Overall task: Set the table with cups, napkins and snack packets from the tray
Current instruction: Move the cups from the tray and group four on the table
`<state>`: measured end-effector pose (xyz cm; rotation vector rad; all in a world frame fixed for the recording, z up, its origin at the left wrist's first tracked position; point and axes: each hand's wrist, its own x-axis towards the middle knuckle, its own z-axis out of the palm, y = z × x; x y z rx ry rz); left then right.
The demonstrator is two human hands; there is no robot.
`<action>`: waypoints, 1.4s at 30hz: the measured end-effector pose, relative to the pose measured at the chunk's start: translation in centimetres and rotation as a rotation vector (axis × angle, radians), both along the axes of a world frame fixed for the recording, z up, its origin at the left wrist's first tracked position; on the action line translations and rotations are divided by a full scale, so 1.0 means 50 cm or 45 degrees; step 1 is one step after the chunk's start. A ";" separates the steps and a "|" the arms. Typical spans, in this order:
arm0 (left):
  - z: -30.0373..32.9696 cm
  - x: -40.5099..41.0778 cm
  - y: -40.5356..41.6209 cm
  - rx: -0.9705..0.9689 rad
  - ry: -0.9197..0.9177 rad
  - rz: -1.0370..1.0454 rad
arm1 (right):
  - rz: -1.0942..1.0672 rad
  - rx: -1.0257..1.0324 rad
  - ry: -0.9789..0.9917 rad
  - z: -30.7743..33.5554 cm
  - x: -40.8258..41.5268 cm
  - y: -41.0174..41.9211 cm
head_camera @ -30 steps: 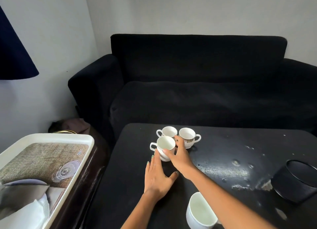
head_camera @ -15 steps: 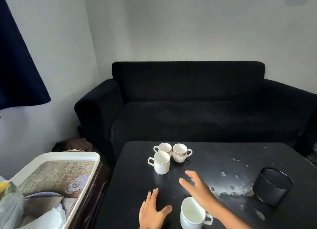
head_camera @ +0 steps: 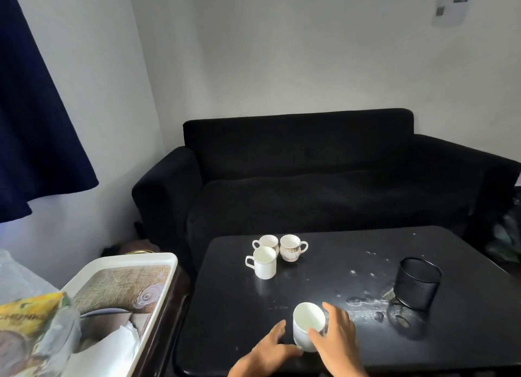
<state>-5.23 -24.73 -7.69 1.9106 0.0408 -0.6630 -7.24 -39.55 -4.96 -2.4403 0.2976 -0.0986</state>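
On the black table [head_camera: 231, 297], three white cups stand clustered at the far left: a plain one [head_camera: 265, 263] in front, another [head_camera: 267, 241] behind it, and a patterned one [head_camera: 291, 248] to the right. Near the front edge a fourth white cup [head_camera: 306, 318] is tilted, with my right hand [head_camera: 335, 340] wrapped around its right side. My left hand [head_camera: 265, 354] lies open on the table, its fingertips at the cup's base. To the left is the white tray [head_camera: 127, 261], holding white napkins [head_camera: 110, 351] and a yellow snack packet [head_camera: 25, 317].
A black mesh holder [head_camera: 417, 283] stands at the table's right, with white scuffs and worn patches beside it. A black sofa [head_camera: 310, 179] runs behind the table. The tray rests on a dark stand at the table's left. A dark blue curtain [head_camera: 33, 108] hangs upper left.
My right hand has drawn back from the far cups and closed on the near cup, tipping it. My left hand slid toward me. The view has risen.
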 end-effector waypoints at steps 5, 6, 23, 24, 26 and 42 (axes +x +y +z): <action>-0.015 0.005 0.005 0.084 -0.020 -0.102 | -0.074 0.008 0.097 -0.008 0.004 -0.004; -0.014 0.005 0.007 0.086 -0.048 -0.142 | -0.079 0.044 0.122 -0.013 0.006 -0.004; 0.005 0.011 -0.008 0.062 -0.136 -0.238 | -0.166 0.562 0.061 -0.089 0.045 -0.006; 0.006 0.010 -0.011 0.070 -0.157 -0.215 | -0.167 0.586 0.043 -0.094 0.049 -0.005; 0.011 0.007 -0.015 0.128 -0.224 -0.143 | -0.162 0.622 0.018 -0.101 0.058 -0.001; -0.093 0.109 0.014 0.894 -0.584 0.387 | -0.232 0.355 -0.234 -0.157 0.183 0.047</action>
